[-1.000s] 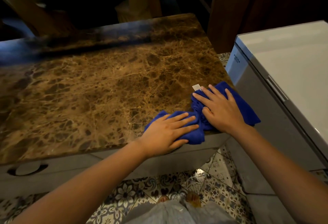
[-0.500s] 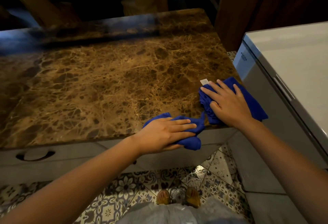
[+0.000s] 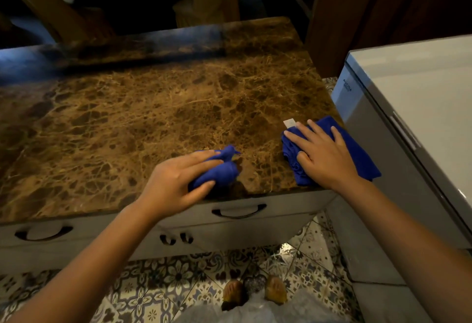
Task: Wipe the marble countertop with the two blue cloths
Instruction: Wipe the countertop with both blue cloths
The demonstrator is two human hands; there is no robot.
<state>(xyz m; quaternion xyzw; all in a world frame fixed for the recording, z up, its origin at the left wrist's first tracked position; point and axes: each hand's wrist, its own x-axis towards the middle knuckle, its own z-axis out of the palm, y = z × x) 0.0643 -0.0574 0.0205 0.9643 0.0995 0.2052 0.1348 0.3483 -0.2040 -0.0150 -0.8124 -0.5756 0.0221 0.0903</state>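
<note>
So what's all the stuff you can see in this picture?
marble countertop: one, brown and gold, centre
blue cloths: two; bunched one near the front edge, flatter one at the right corner with a white tag
drawer handles: dark, on pale cabinet fronts below the counter
white appliance: one, right of the counter
patterned floor tiles: bottom
feet: two, on the tiles
left hand: gripping the bunched cloth
right hand: flat on the other cloth

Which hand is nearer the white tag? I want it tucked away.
Right. The right hand has fingertips beside the white tag; the left hand is far off left.
</note>
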